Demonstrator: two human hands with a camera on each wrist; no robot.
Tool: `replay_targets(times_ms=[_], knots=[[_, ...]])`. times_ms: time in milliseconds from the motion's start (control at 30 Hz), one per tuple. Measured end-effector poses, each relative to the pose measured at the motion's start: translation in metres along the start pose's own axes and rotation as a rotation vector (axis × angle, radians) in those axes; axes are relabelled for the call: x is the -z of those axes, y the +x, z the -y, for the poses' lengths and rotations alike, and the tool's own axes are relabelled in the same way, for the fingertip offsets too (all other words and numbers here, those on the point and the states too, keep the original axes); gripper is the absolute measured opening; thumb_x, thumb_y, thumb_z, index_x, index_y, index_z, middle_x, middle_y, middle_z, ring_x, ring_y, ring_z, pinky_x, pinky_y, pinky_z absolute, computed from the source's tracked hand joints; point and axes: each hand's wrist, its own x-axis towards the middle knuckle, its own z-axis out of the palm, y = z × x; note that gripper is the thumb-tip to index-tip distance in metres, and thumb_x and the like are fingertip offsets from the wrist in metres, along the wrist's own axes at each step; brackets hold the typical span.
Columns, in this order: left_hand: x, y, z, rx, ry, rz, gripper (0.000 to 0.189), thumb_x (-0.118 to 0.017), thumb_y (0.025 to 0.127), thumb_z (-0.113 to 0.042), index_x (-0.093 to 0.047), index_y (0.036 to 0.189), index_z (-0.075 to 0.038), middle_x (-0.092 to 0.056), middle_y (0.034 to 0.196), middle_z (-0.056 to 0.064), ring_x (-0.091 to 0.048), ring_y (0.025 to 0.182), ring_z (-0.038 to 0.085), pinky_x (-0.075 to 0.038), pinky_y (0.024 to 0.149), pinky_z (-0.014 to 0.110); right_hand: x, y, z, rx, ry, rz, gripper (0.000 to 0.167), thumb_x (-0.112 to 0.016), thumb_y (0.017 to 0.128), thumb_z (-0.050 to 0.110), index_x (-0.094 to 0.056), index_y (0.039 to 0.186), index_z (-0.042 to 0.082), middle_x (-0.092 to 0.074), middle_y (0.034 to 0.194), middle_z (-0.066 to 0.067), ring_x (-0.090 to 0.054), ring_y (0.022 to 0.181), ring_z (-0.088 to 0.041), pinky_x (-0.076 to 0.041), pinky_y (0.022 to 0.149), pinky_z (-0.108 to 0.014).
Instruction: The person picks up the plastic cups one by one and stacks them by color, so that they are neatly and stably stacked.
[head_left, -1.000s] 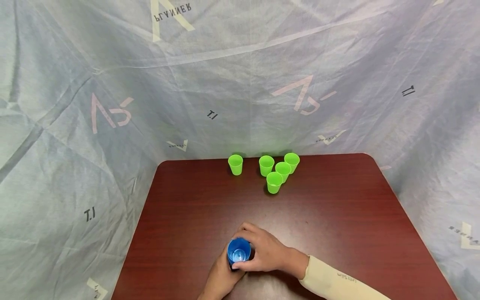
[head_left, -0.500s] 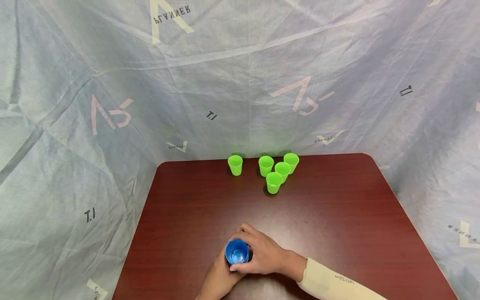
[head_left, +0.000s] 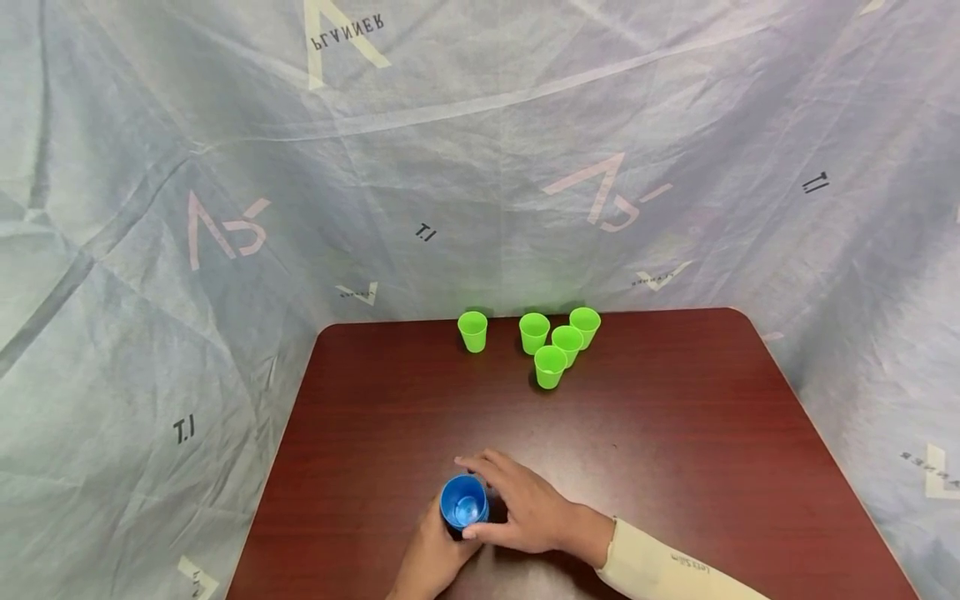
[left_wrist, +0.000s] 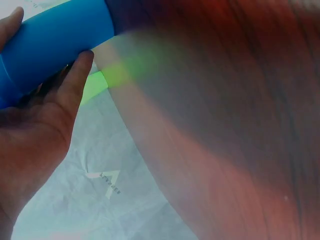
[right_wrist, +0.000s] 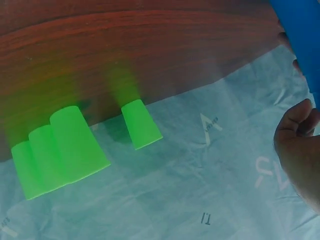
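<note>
Near the front of the table a blue cup [head_left: 465, 500] stands mouth up in my left hand [head_left: 433, 554], which grips its side from the left. A second rim line below the top one suggests stacked cups. In the left wrist view, fingers and thumb wrap the smooth blue wall [left_wrist: 60, 37]. My right hand [head_left: 532, 504] is around the cup's right side, fingers spread and loosely bent, the thumb right at the near rim and the other fingertips beyond the far rim. The right wrist view has the blue cup [right_wrist: 299, 35] at the upper right corner, above my right hand [right_wrist: 305, 155].
Several green cups stand upright at the back of the dark red table [head_left: 360, 417]: a lone green cup [head_left: 473, 332] to the left, and a cluster with its nearest green cup [head_left: 550, 367] to the right. A grey printed cloth [head_left: 480, 167] hangs close behind and on both sides.
My right hand has loosened from the blue cup's rim, its fingers spreading away. The blue cup has shifted slightly left with my left hand. The green cups have stayed put.
</note>
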Motion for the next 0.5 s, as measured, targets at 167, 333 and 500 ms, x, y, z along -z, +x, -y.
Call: replay_targets(times_ms=[167, 333, 500], knots=[[0.005, -0.001, 0.004, 0.055, -0.015, -0.004, 0.070, -0.092, 0.082, -0.026, -0.058, 0.141, -0.011, -0.073, 0.130, 0.004, -0.070, 0.121, 0.021, -0.057, 0.103, 0.049, 0.006, -0.005, -0.004, -0.025, 0.040, -0.011, 0.069, -0.064, 0.104, 0.044, -0.036, 0.162, 0.020, -0.055, 0.147, -0.001, -0.059, 0.124, -0.013, -0.057, 0.102, -0.033], [0.009, -0.002, 0.005, 0.110, -0.029, -0.019, 0.072, -0.094, 0.081, -0.027, -0.058, 0.140, -0.009, -0.073, 0.129, 0.007, -0.071, 0.121, 0.025, -0.056, 0.103, 0.053, 0.011, -0.009, -0.011, -0.062, 0.031, -0.028, 0.058, -0.063, 0.105, 0.035, -0.042, 0.158, 0.023, -0.056, 0.144, 0.002, -0.059, 0.124, -0.012, -0.056, 0.102, -0.036], [0.011, -0.003, 0.009, 0.139, -0.002, -0.048, 0.078, -0.094, 0.080, -0.033, -0.055, 0.143, -0.008, -0.072, 0.131, 0.011, -0.070, 0.122, 0.028, -0.056, 0.103, 0.055, 0.020, -0.013, -0.022, -0.101, 0.002, -0.046, 0.049, -0.062, 0.106, 0.038, -0.049, 0.152, 0.025, -0.055, 0.141, 0.003, -0.058, 0.124, -0.012, -0.055, 0.103, -0.040]])
